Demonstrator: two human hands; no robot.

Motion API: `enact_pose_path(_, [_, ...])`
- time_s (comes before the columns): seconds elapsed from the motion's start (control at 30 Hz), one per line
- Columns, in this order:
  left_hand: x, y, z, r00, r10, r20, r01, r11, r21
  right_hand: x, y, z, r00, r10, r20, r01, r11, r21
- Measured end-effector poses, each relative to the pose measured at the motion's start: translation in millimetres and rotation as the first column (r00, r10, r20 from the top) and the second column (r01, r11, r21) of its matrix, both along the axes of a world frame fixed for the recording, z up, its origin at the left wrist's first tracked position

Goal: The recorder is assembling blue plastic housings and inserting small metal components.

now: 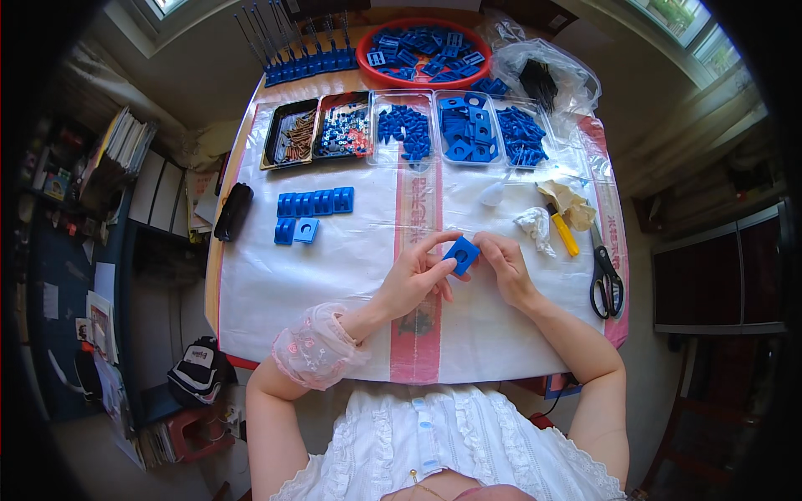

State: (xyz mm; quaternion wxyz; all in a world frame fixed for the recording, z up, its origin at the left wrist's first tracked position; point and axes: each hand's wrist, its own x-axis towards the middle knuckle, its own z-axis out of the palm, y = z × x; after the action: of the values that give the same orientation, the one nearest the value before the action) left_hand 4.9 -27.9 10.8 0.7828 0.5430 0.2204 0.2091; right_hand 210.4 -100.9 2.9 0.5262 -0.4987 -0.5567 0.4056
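Over the middle of the table, my left hand [414,278] pinches a blue square plastic piece [460,255] with a round hole, thumb on its face. My right hand [510,269] is closed at that piece's right corner, its fingertips pressed together; whether they grip the piece or something small is hidden. To the left lie a row of blue plastic pieces [316,202] standing side by side and, just nearer, a flat blue piece [307,230] showing its hole. Farther back, a clear tray [499,155] holds more square blue pieces [468,125].
Beside it stand trays of blue cone-like parts [405,129], thin blue parts [523,138], brass-coloured screws [299,134] and small mixed parts [344,129]. A red basin [368,70] sits behind. Scissors [606,284], a yellow-handled tool [565,235] and crumpled white plastic [535,228] lie right, a black case [234,212] left.
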Motion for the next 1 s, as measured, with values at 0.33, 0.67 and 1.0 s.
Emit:
enact_pose_path(0.33, [-2, 14, 14, 0.996, 0.081, 0.027, -0.073, 0.977, -0.202, 2, -1, 0, 0.997, -0.006, -0.075, 0.001, 0.998, -0.066])
enact_pose_path(0.67, [-44, 0, 66, 0.998, -0.064, 0.012, 0.064, 0.967, -0.247, 2, 0, -1, 0.999, -0.009, -0.032, 0.005, 0.994, -0.106])
enact_pose_path(1.0, [-134, 8, 55, 0.615, 0.72, -0.322, 0.127, 0.313, 0.941, 1, 0, -2, 1.0, -0.011, -0.015, 0.009, 0.995, -0.101])
